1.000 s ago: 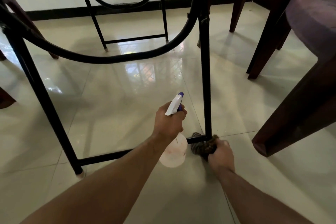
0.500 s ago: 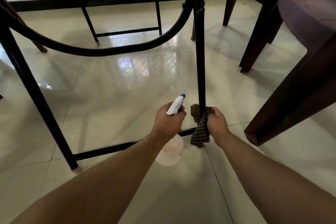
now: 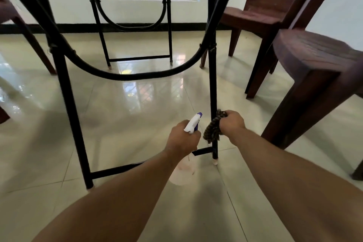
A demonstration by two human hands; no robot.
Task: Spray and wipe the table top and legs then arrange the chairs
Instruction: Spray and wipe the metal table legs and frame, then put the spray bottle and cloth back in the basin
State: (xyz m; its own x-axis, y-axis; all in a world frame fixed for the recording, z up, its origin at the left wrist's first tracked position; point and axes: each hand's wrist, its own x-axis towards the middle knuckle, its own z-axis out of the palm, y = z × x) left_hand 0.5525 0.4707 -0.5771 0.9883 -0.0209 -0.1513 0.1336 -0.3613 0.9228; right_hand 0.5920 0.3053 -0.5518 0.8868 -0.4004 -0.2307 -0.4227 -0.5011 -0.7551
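With the right hand (image 3: 231, 123) bunching the checked cloth (image 3: 213, 130) around the near right desk leg (image 3: 213, 88), fingers clamped on cloth and leg together, and the left hand (image 3: 183, 137) closed round the spray bottle (image 3: 187, 155) just left of it, the risk I see is a hard stroke jolting this light black frame across the glossy floor (image 3: 137, 108), or the dangling cloth tail snagging on the low crossbar (image 3: 202, 151). The brown chairs (image 3: 314, 61) on the right crowd the elbow and could take a knock. The desk top is out of frame, the bottle's clear body is half lost behind the wrist, and the fingertips behind the leg are hidden.
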